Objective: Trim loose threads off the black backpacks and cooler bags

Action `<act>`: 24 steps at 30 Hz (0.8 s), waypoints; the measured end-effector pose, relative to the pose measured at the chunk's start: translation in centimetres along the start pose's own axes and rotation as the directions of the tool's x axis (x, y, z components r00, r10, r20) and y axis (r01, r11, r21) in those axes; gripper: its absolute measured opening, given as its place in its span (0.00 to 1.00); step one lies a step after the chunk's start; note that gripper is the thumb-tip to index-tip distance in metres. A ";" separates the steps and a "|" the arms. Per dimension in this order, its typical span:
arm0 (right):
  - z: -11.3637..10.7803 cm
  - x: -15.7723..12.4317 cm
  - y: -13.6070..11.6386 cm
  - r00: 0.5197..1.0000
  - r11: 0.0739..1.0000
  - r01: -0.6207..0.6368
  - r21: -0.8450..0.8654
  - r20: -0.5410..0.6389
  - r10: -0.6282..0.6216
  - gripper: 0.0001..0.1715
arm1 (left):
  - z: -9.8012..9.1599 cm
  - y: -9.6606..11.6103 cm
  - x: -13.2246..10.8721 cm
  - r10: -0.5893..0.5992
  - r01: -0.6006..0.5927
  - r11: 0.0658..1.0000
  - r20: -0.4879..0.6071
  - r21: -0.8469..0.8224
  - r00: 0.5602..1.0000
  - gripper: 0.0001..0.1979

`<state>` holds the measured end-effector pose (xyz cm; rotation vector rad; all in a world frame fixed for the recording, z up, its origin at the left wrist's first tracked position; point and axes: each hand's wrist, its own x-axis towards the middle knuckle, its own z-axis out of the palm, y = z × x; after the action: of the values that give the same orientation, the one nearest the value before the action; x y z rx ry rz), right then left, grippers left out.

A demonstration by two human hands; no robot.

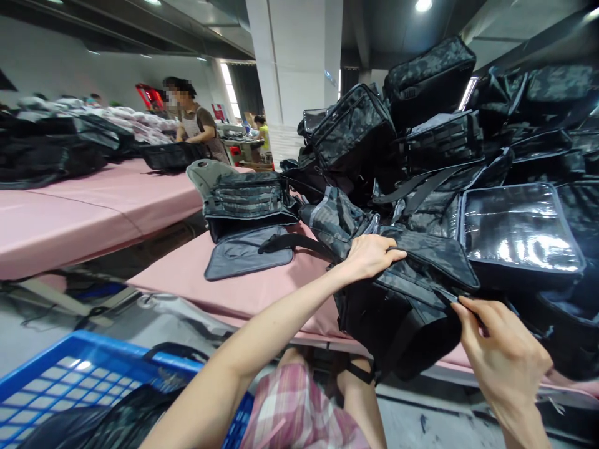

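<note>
A dark camouflage bag [402, 312] hangs tilted over the front edge of the pink-topped table, its black side facing me. My left hand [372, 257] is closed on the top of this bag, fingers bent over the seam beside its lid [435, 252]. At the bag's right edge my right hand [500, 343] is closed in a pinch. A small pale grey piece shows at its fingertips, too small to tell what it is. A black strap [304, 242] runs from the bag to the left.
Another camouflage bag [250, 196] lies open-flapped on the pink table [173, 274]. More bags [350, 131] are piled high behind and to the right, one with a shiny silver lining [519, 227]. A blue crate [84, 368] stands at lower left. A co-worker [199, 125] stands at the far table.
</note>
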<state>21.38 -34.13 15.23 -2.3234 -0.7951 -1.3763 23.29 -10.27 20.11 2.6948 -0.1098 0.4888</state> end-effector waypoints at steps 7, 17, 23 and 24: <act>0.1 0.3 -0.1 0.998 0.995 0.061 -0.085 0.027 -0.059 0.09 | -0.1 -0.1 0.1 -0.002 0.002 1.000 0.014 0.012 1.000 0.20; -0.2 0.2 0.1 0.998 0.995 0.037 -0.091 0.049 -0.032 0.12 | 0.2 -0.4 0.2 0.009 -0.009 1.000 0.010 0.015 1.000 0.20; 0.1 0.4 -0.5 0.997 0.999 -0.036 0.040 0.071 0.033 0.12 | 0.4 -0.6 0.2 0.020 -0.020 1.000 -0.001 0.005 1.000 0.21; 0.2 0.5 -0.7 0.996 0.996 -0.056 0.074 0.071 0.050 0.12 | 0.4 -0.6 0.2 0.020 -0.020 1.000 0.003 0.001 1.000 0.21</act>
<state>21.28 -33.28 15.51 -2.3274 -0.7859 -1.2280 23.68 -9.91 19.63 2.6977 -0.1369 0.4911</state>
